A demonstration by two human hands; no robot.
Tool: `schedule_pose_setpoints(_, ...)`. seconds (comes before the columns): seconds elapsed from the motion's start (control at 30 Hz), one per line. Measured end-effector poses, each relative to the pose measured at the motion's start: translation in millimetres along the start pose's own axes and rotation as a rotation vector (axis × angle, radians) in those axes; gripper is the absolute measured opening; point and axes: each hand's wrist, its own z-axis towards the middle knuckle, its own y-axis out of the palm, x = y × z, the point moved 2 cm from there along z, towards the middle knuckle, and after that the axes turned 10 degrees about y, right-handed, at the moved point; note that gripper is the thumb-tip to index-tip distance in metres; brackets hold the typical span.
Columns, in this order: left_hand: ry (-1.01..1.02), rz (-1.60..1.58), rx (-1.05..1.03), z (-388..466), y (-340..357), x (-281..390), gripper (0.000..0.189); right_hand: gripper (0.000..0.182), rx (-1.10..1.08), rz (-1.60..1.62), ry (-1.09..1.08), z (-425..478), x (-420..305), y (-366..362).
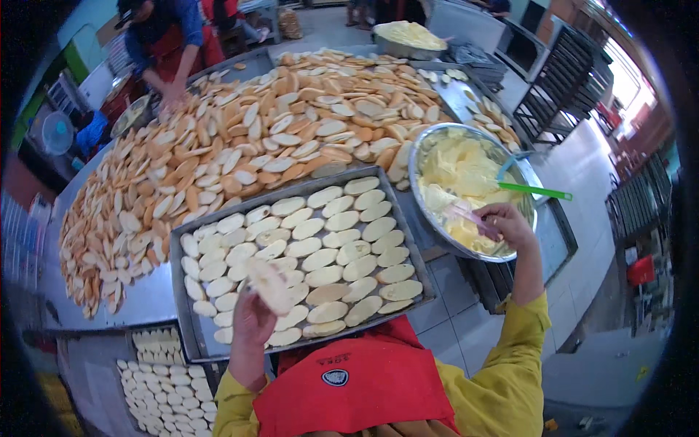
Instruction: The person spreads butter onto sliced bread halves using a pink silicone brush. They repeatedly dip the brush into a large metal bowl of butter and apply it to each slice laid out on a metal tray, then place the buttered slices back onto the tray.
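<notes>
My left hand (254,317) holds an oval bread slice (270,287) over the left part of a metal baking tray (178,306). Rows of pale, coated oval slices lie in this tray. At the right, my right hand (505,224) grips a pinkish spatula (467,214), its blade in the pale yellow cream (458,164) of a large steel bowl (419,202). A green-handled utensil (538,190) rests across the bowl's right side, its other end in the cream. Behind the tray spreads a big heap of oval bread slices (306,125).
A co-worker's hands (175,98) touch the heap's far left. Another cream-filled bowl (409,52) stands at the back. More filled trays (164,388) sit low at left. A part-filled tray (456,101) lies behind the steel bowl; dark stacked racks (562,82) stand at right.
</notes>
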Motion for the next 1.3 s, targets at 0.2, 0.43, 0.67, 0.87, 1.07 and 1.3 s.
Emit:
schedule_pose_setpoints(0.2,-0.161,-0.223,-0.266,8,37,-12,0.064,0.024,-0.249,0.077,-0.456,-8,-23,169)
schedule_pose_setpoints(0.43,-0.129,-0.408,-0.262,-7,44,9,0.058,0.035,-0.029,-0.444,-1.142,-8,-49,269)
schedule_pose_setpoints(0.67,0.145,-0.155,-0.114,-5,24,25,0.051,0.044,-0.031,-0.565,-0.977,-19,-62,256)
schedule_pose_setpoints(0.87,0.032,-0.248,-0.024,1,19,29,0.047,0.044,0.045,-0.523,-1.024,-17,-58,250)
schedule_pose_setpoints(1.07,-0.143,-0.176,-0.161,-5,45,-1,0.046,0.041,0.317,-0.66,-1.163,8,-51,283)
schedule_pose_setpoints(1.3,0.074,-0.064,-0.148,-1,20,19,0.049,0.043,0.304,-0.646,-1.055,8,-57,261)
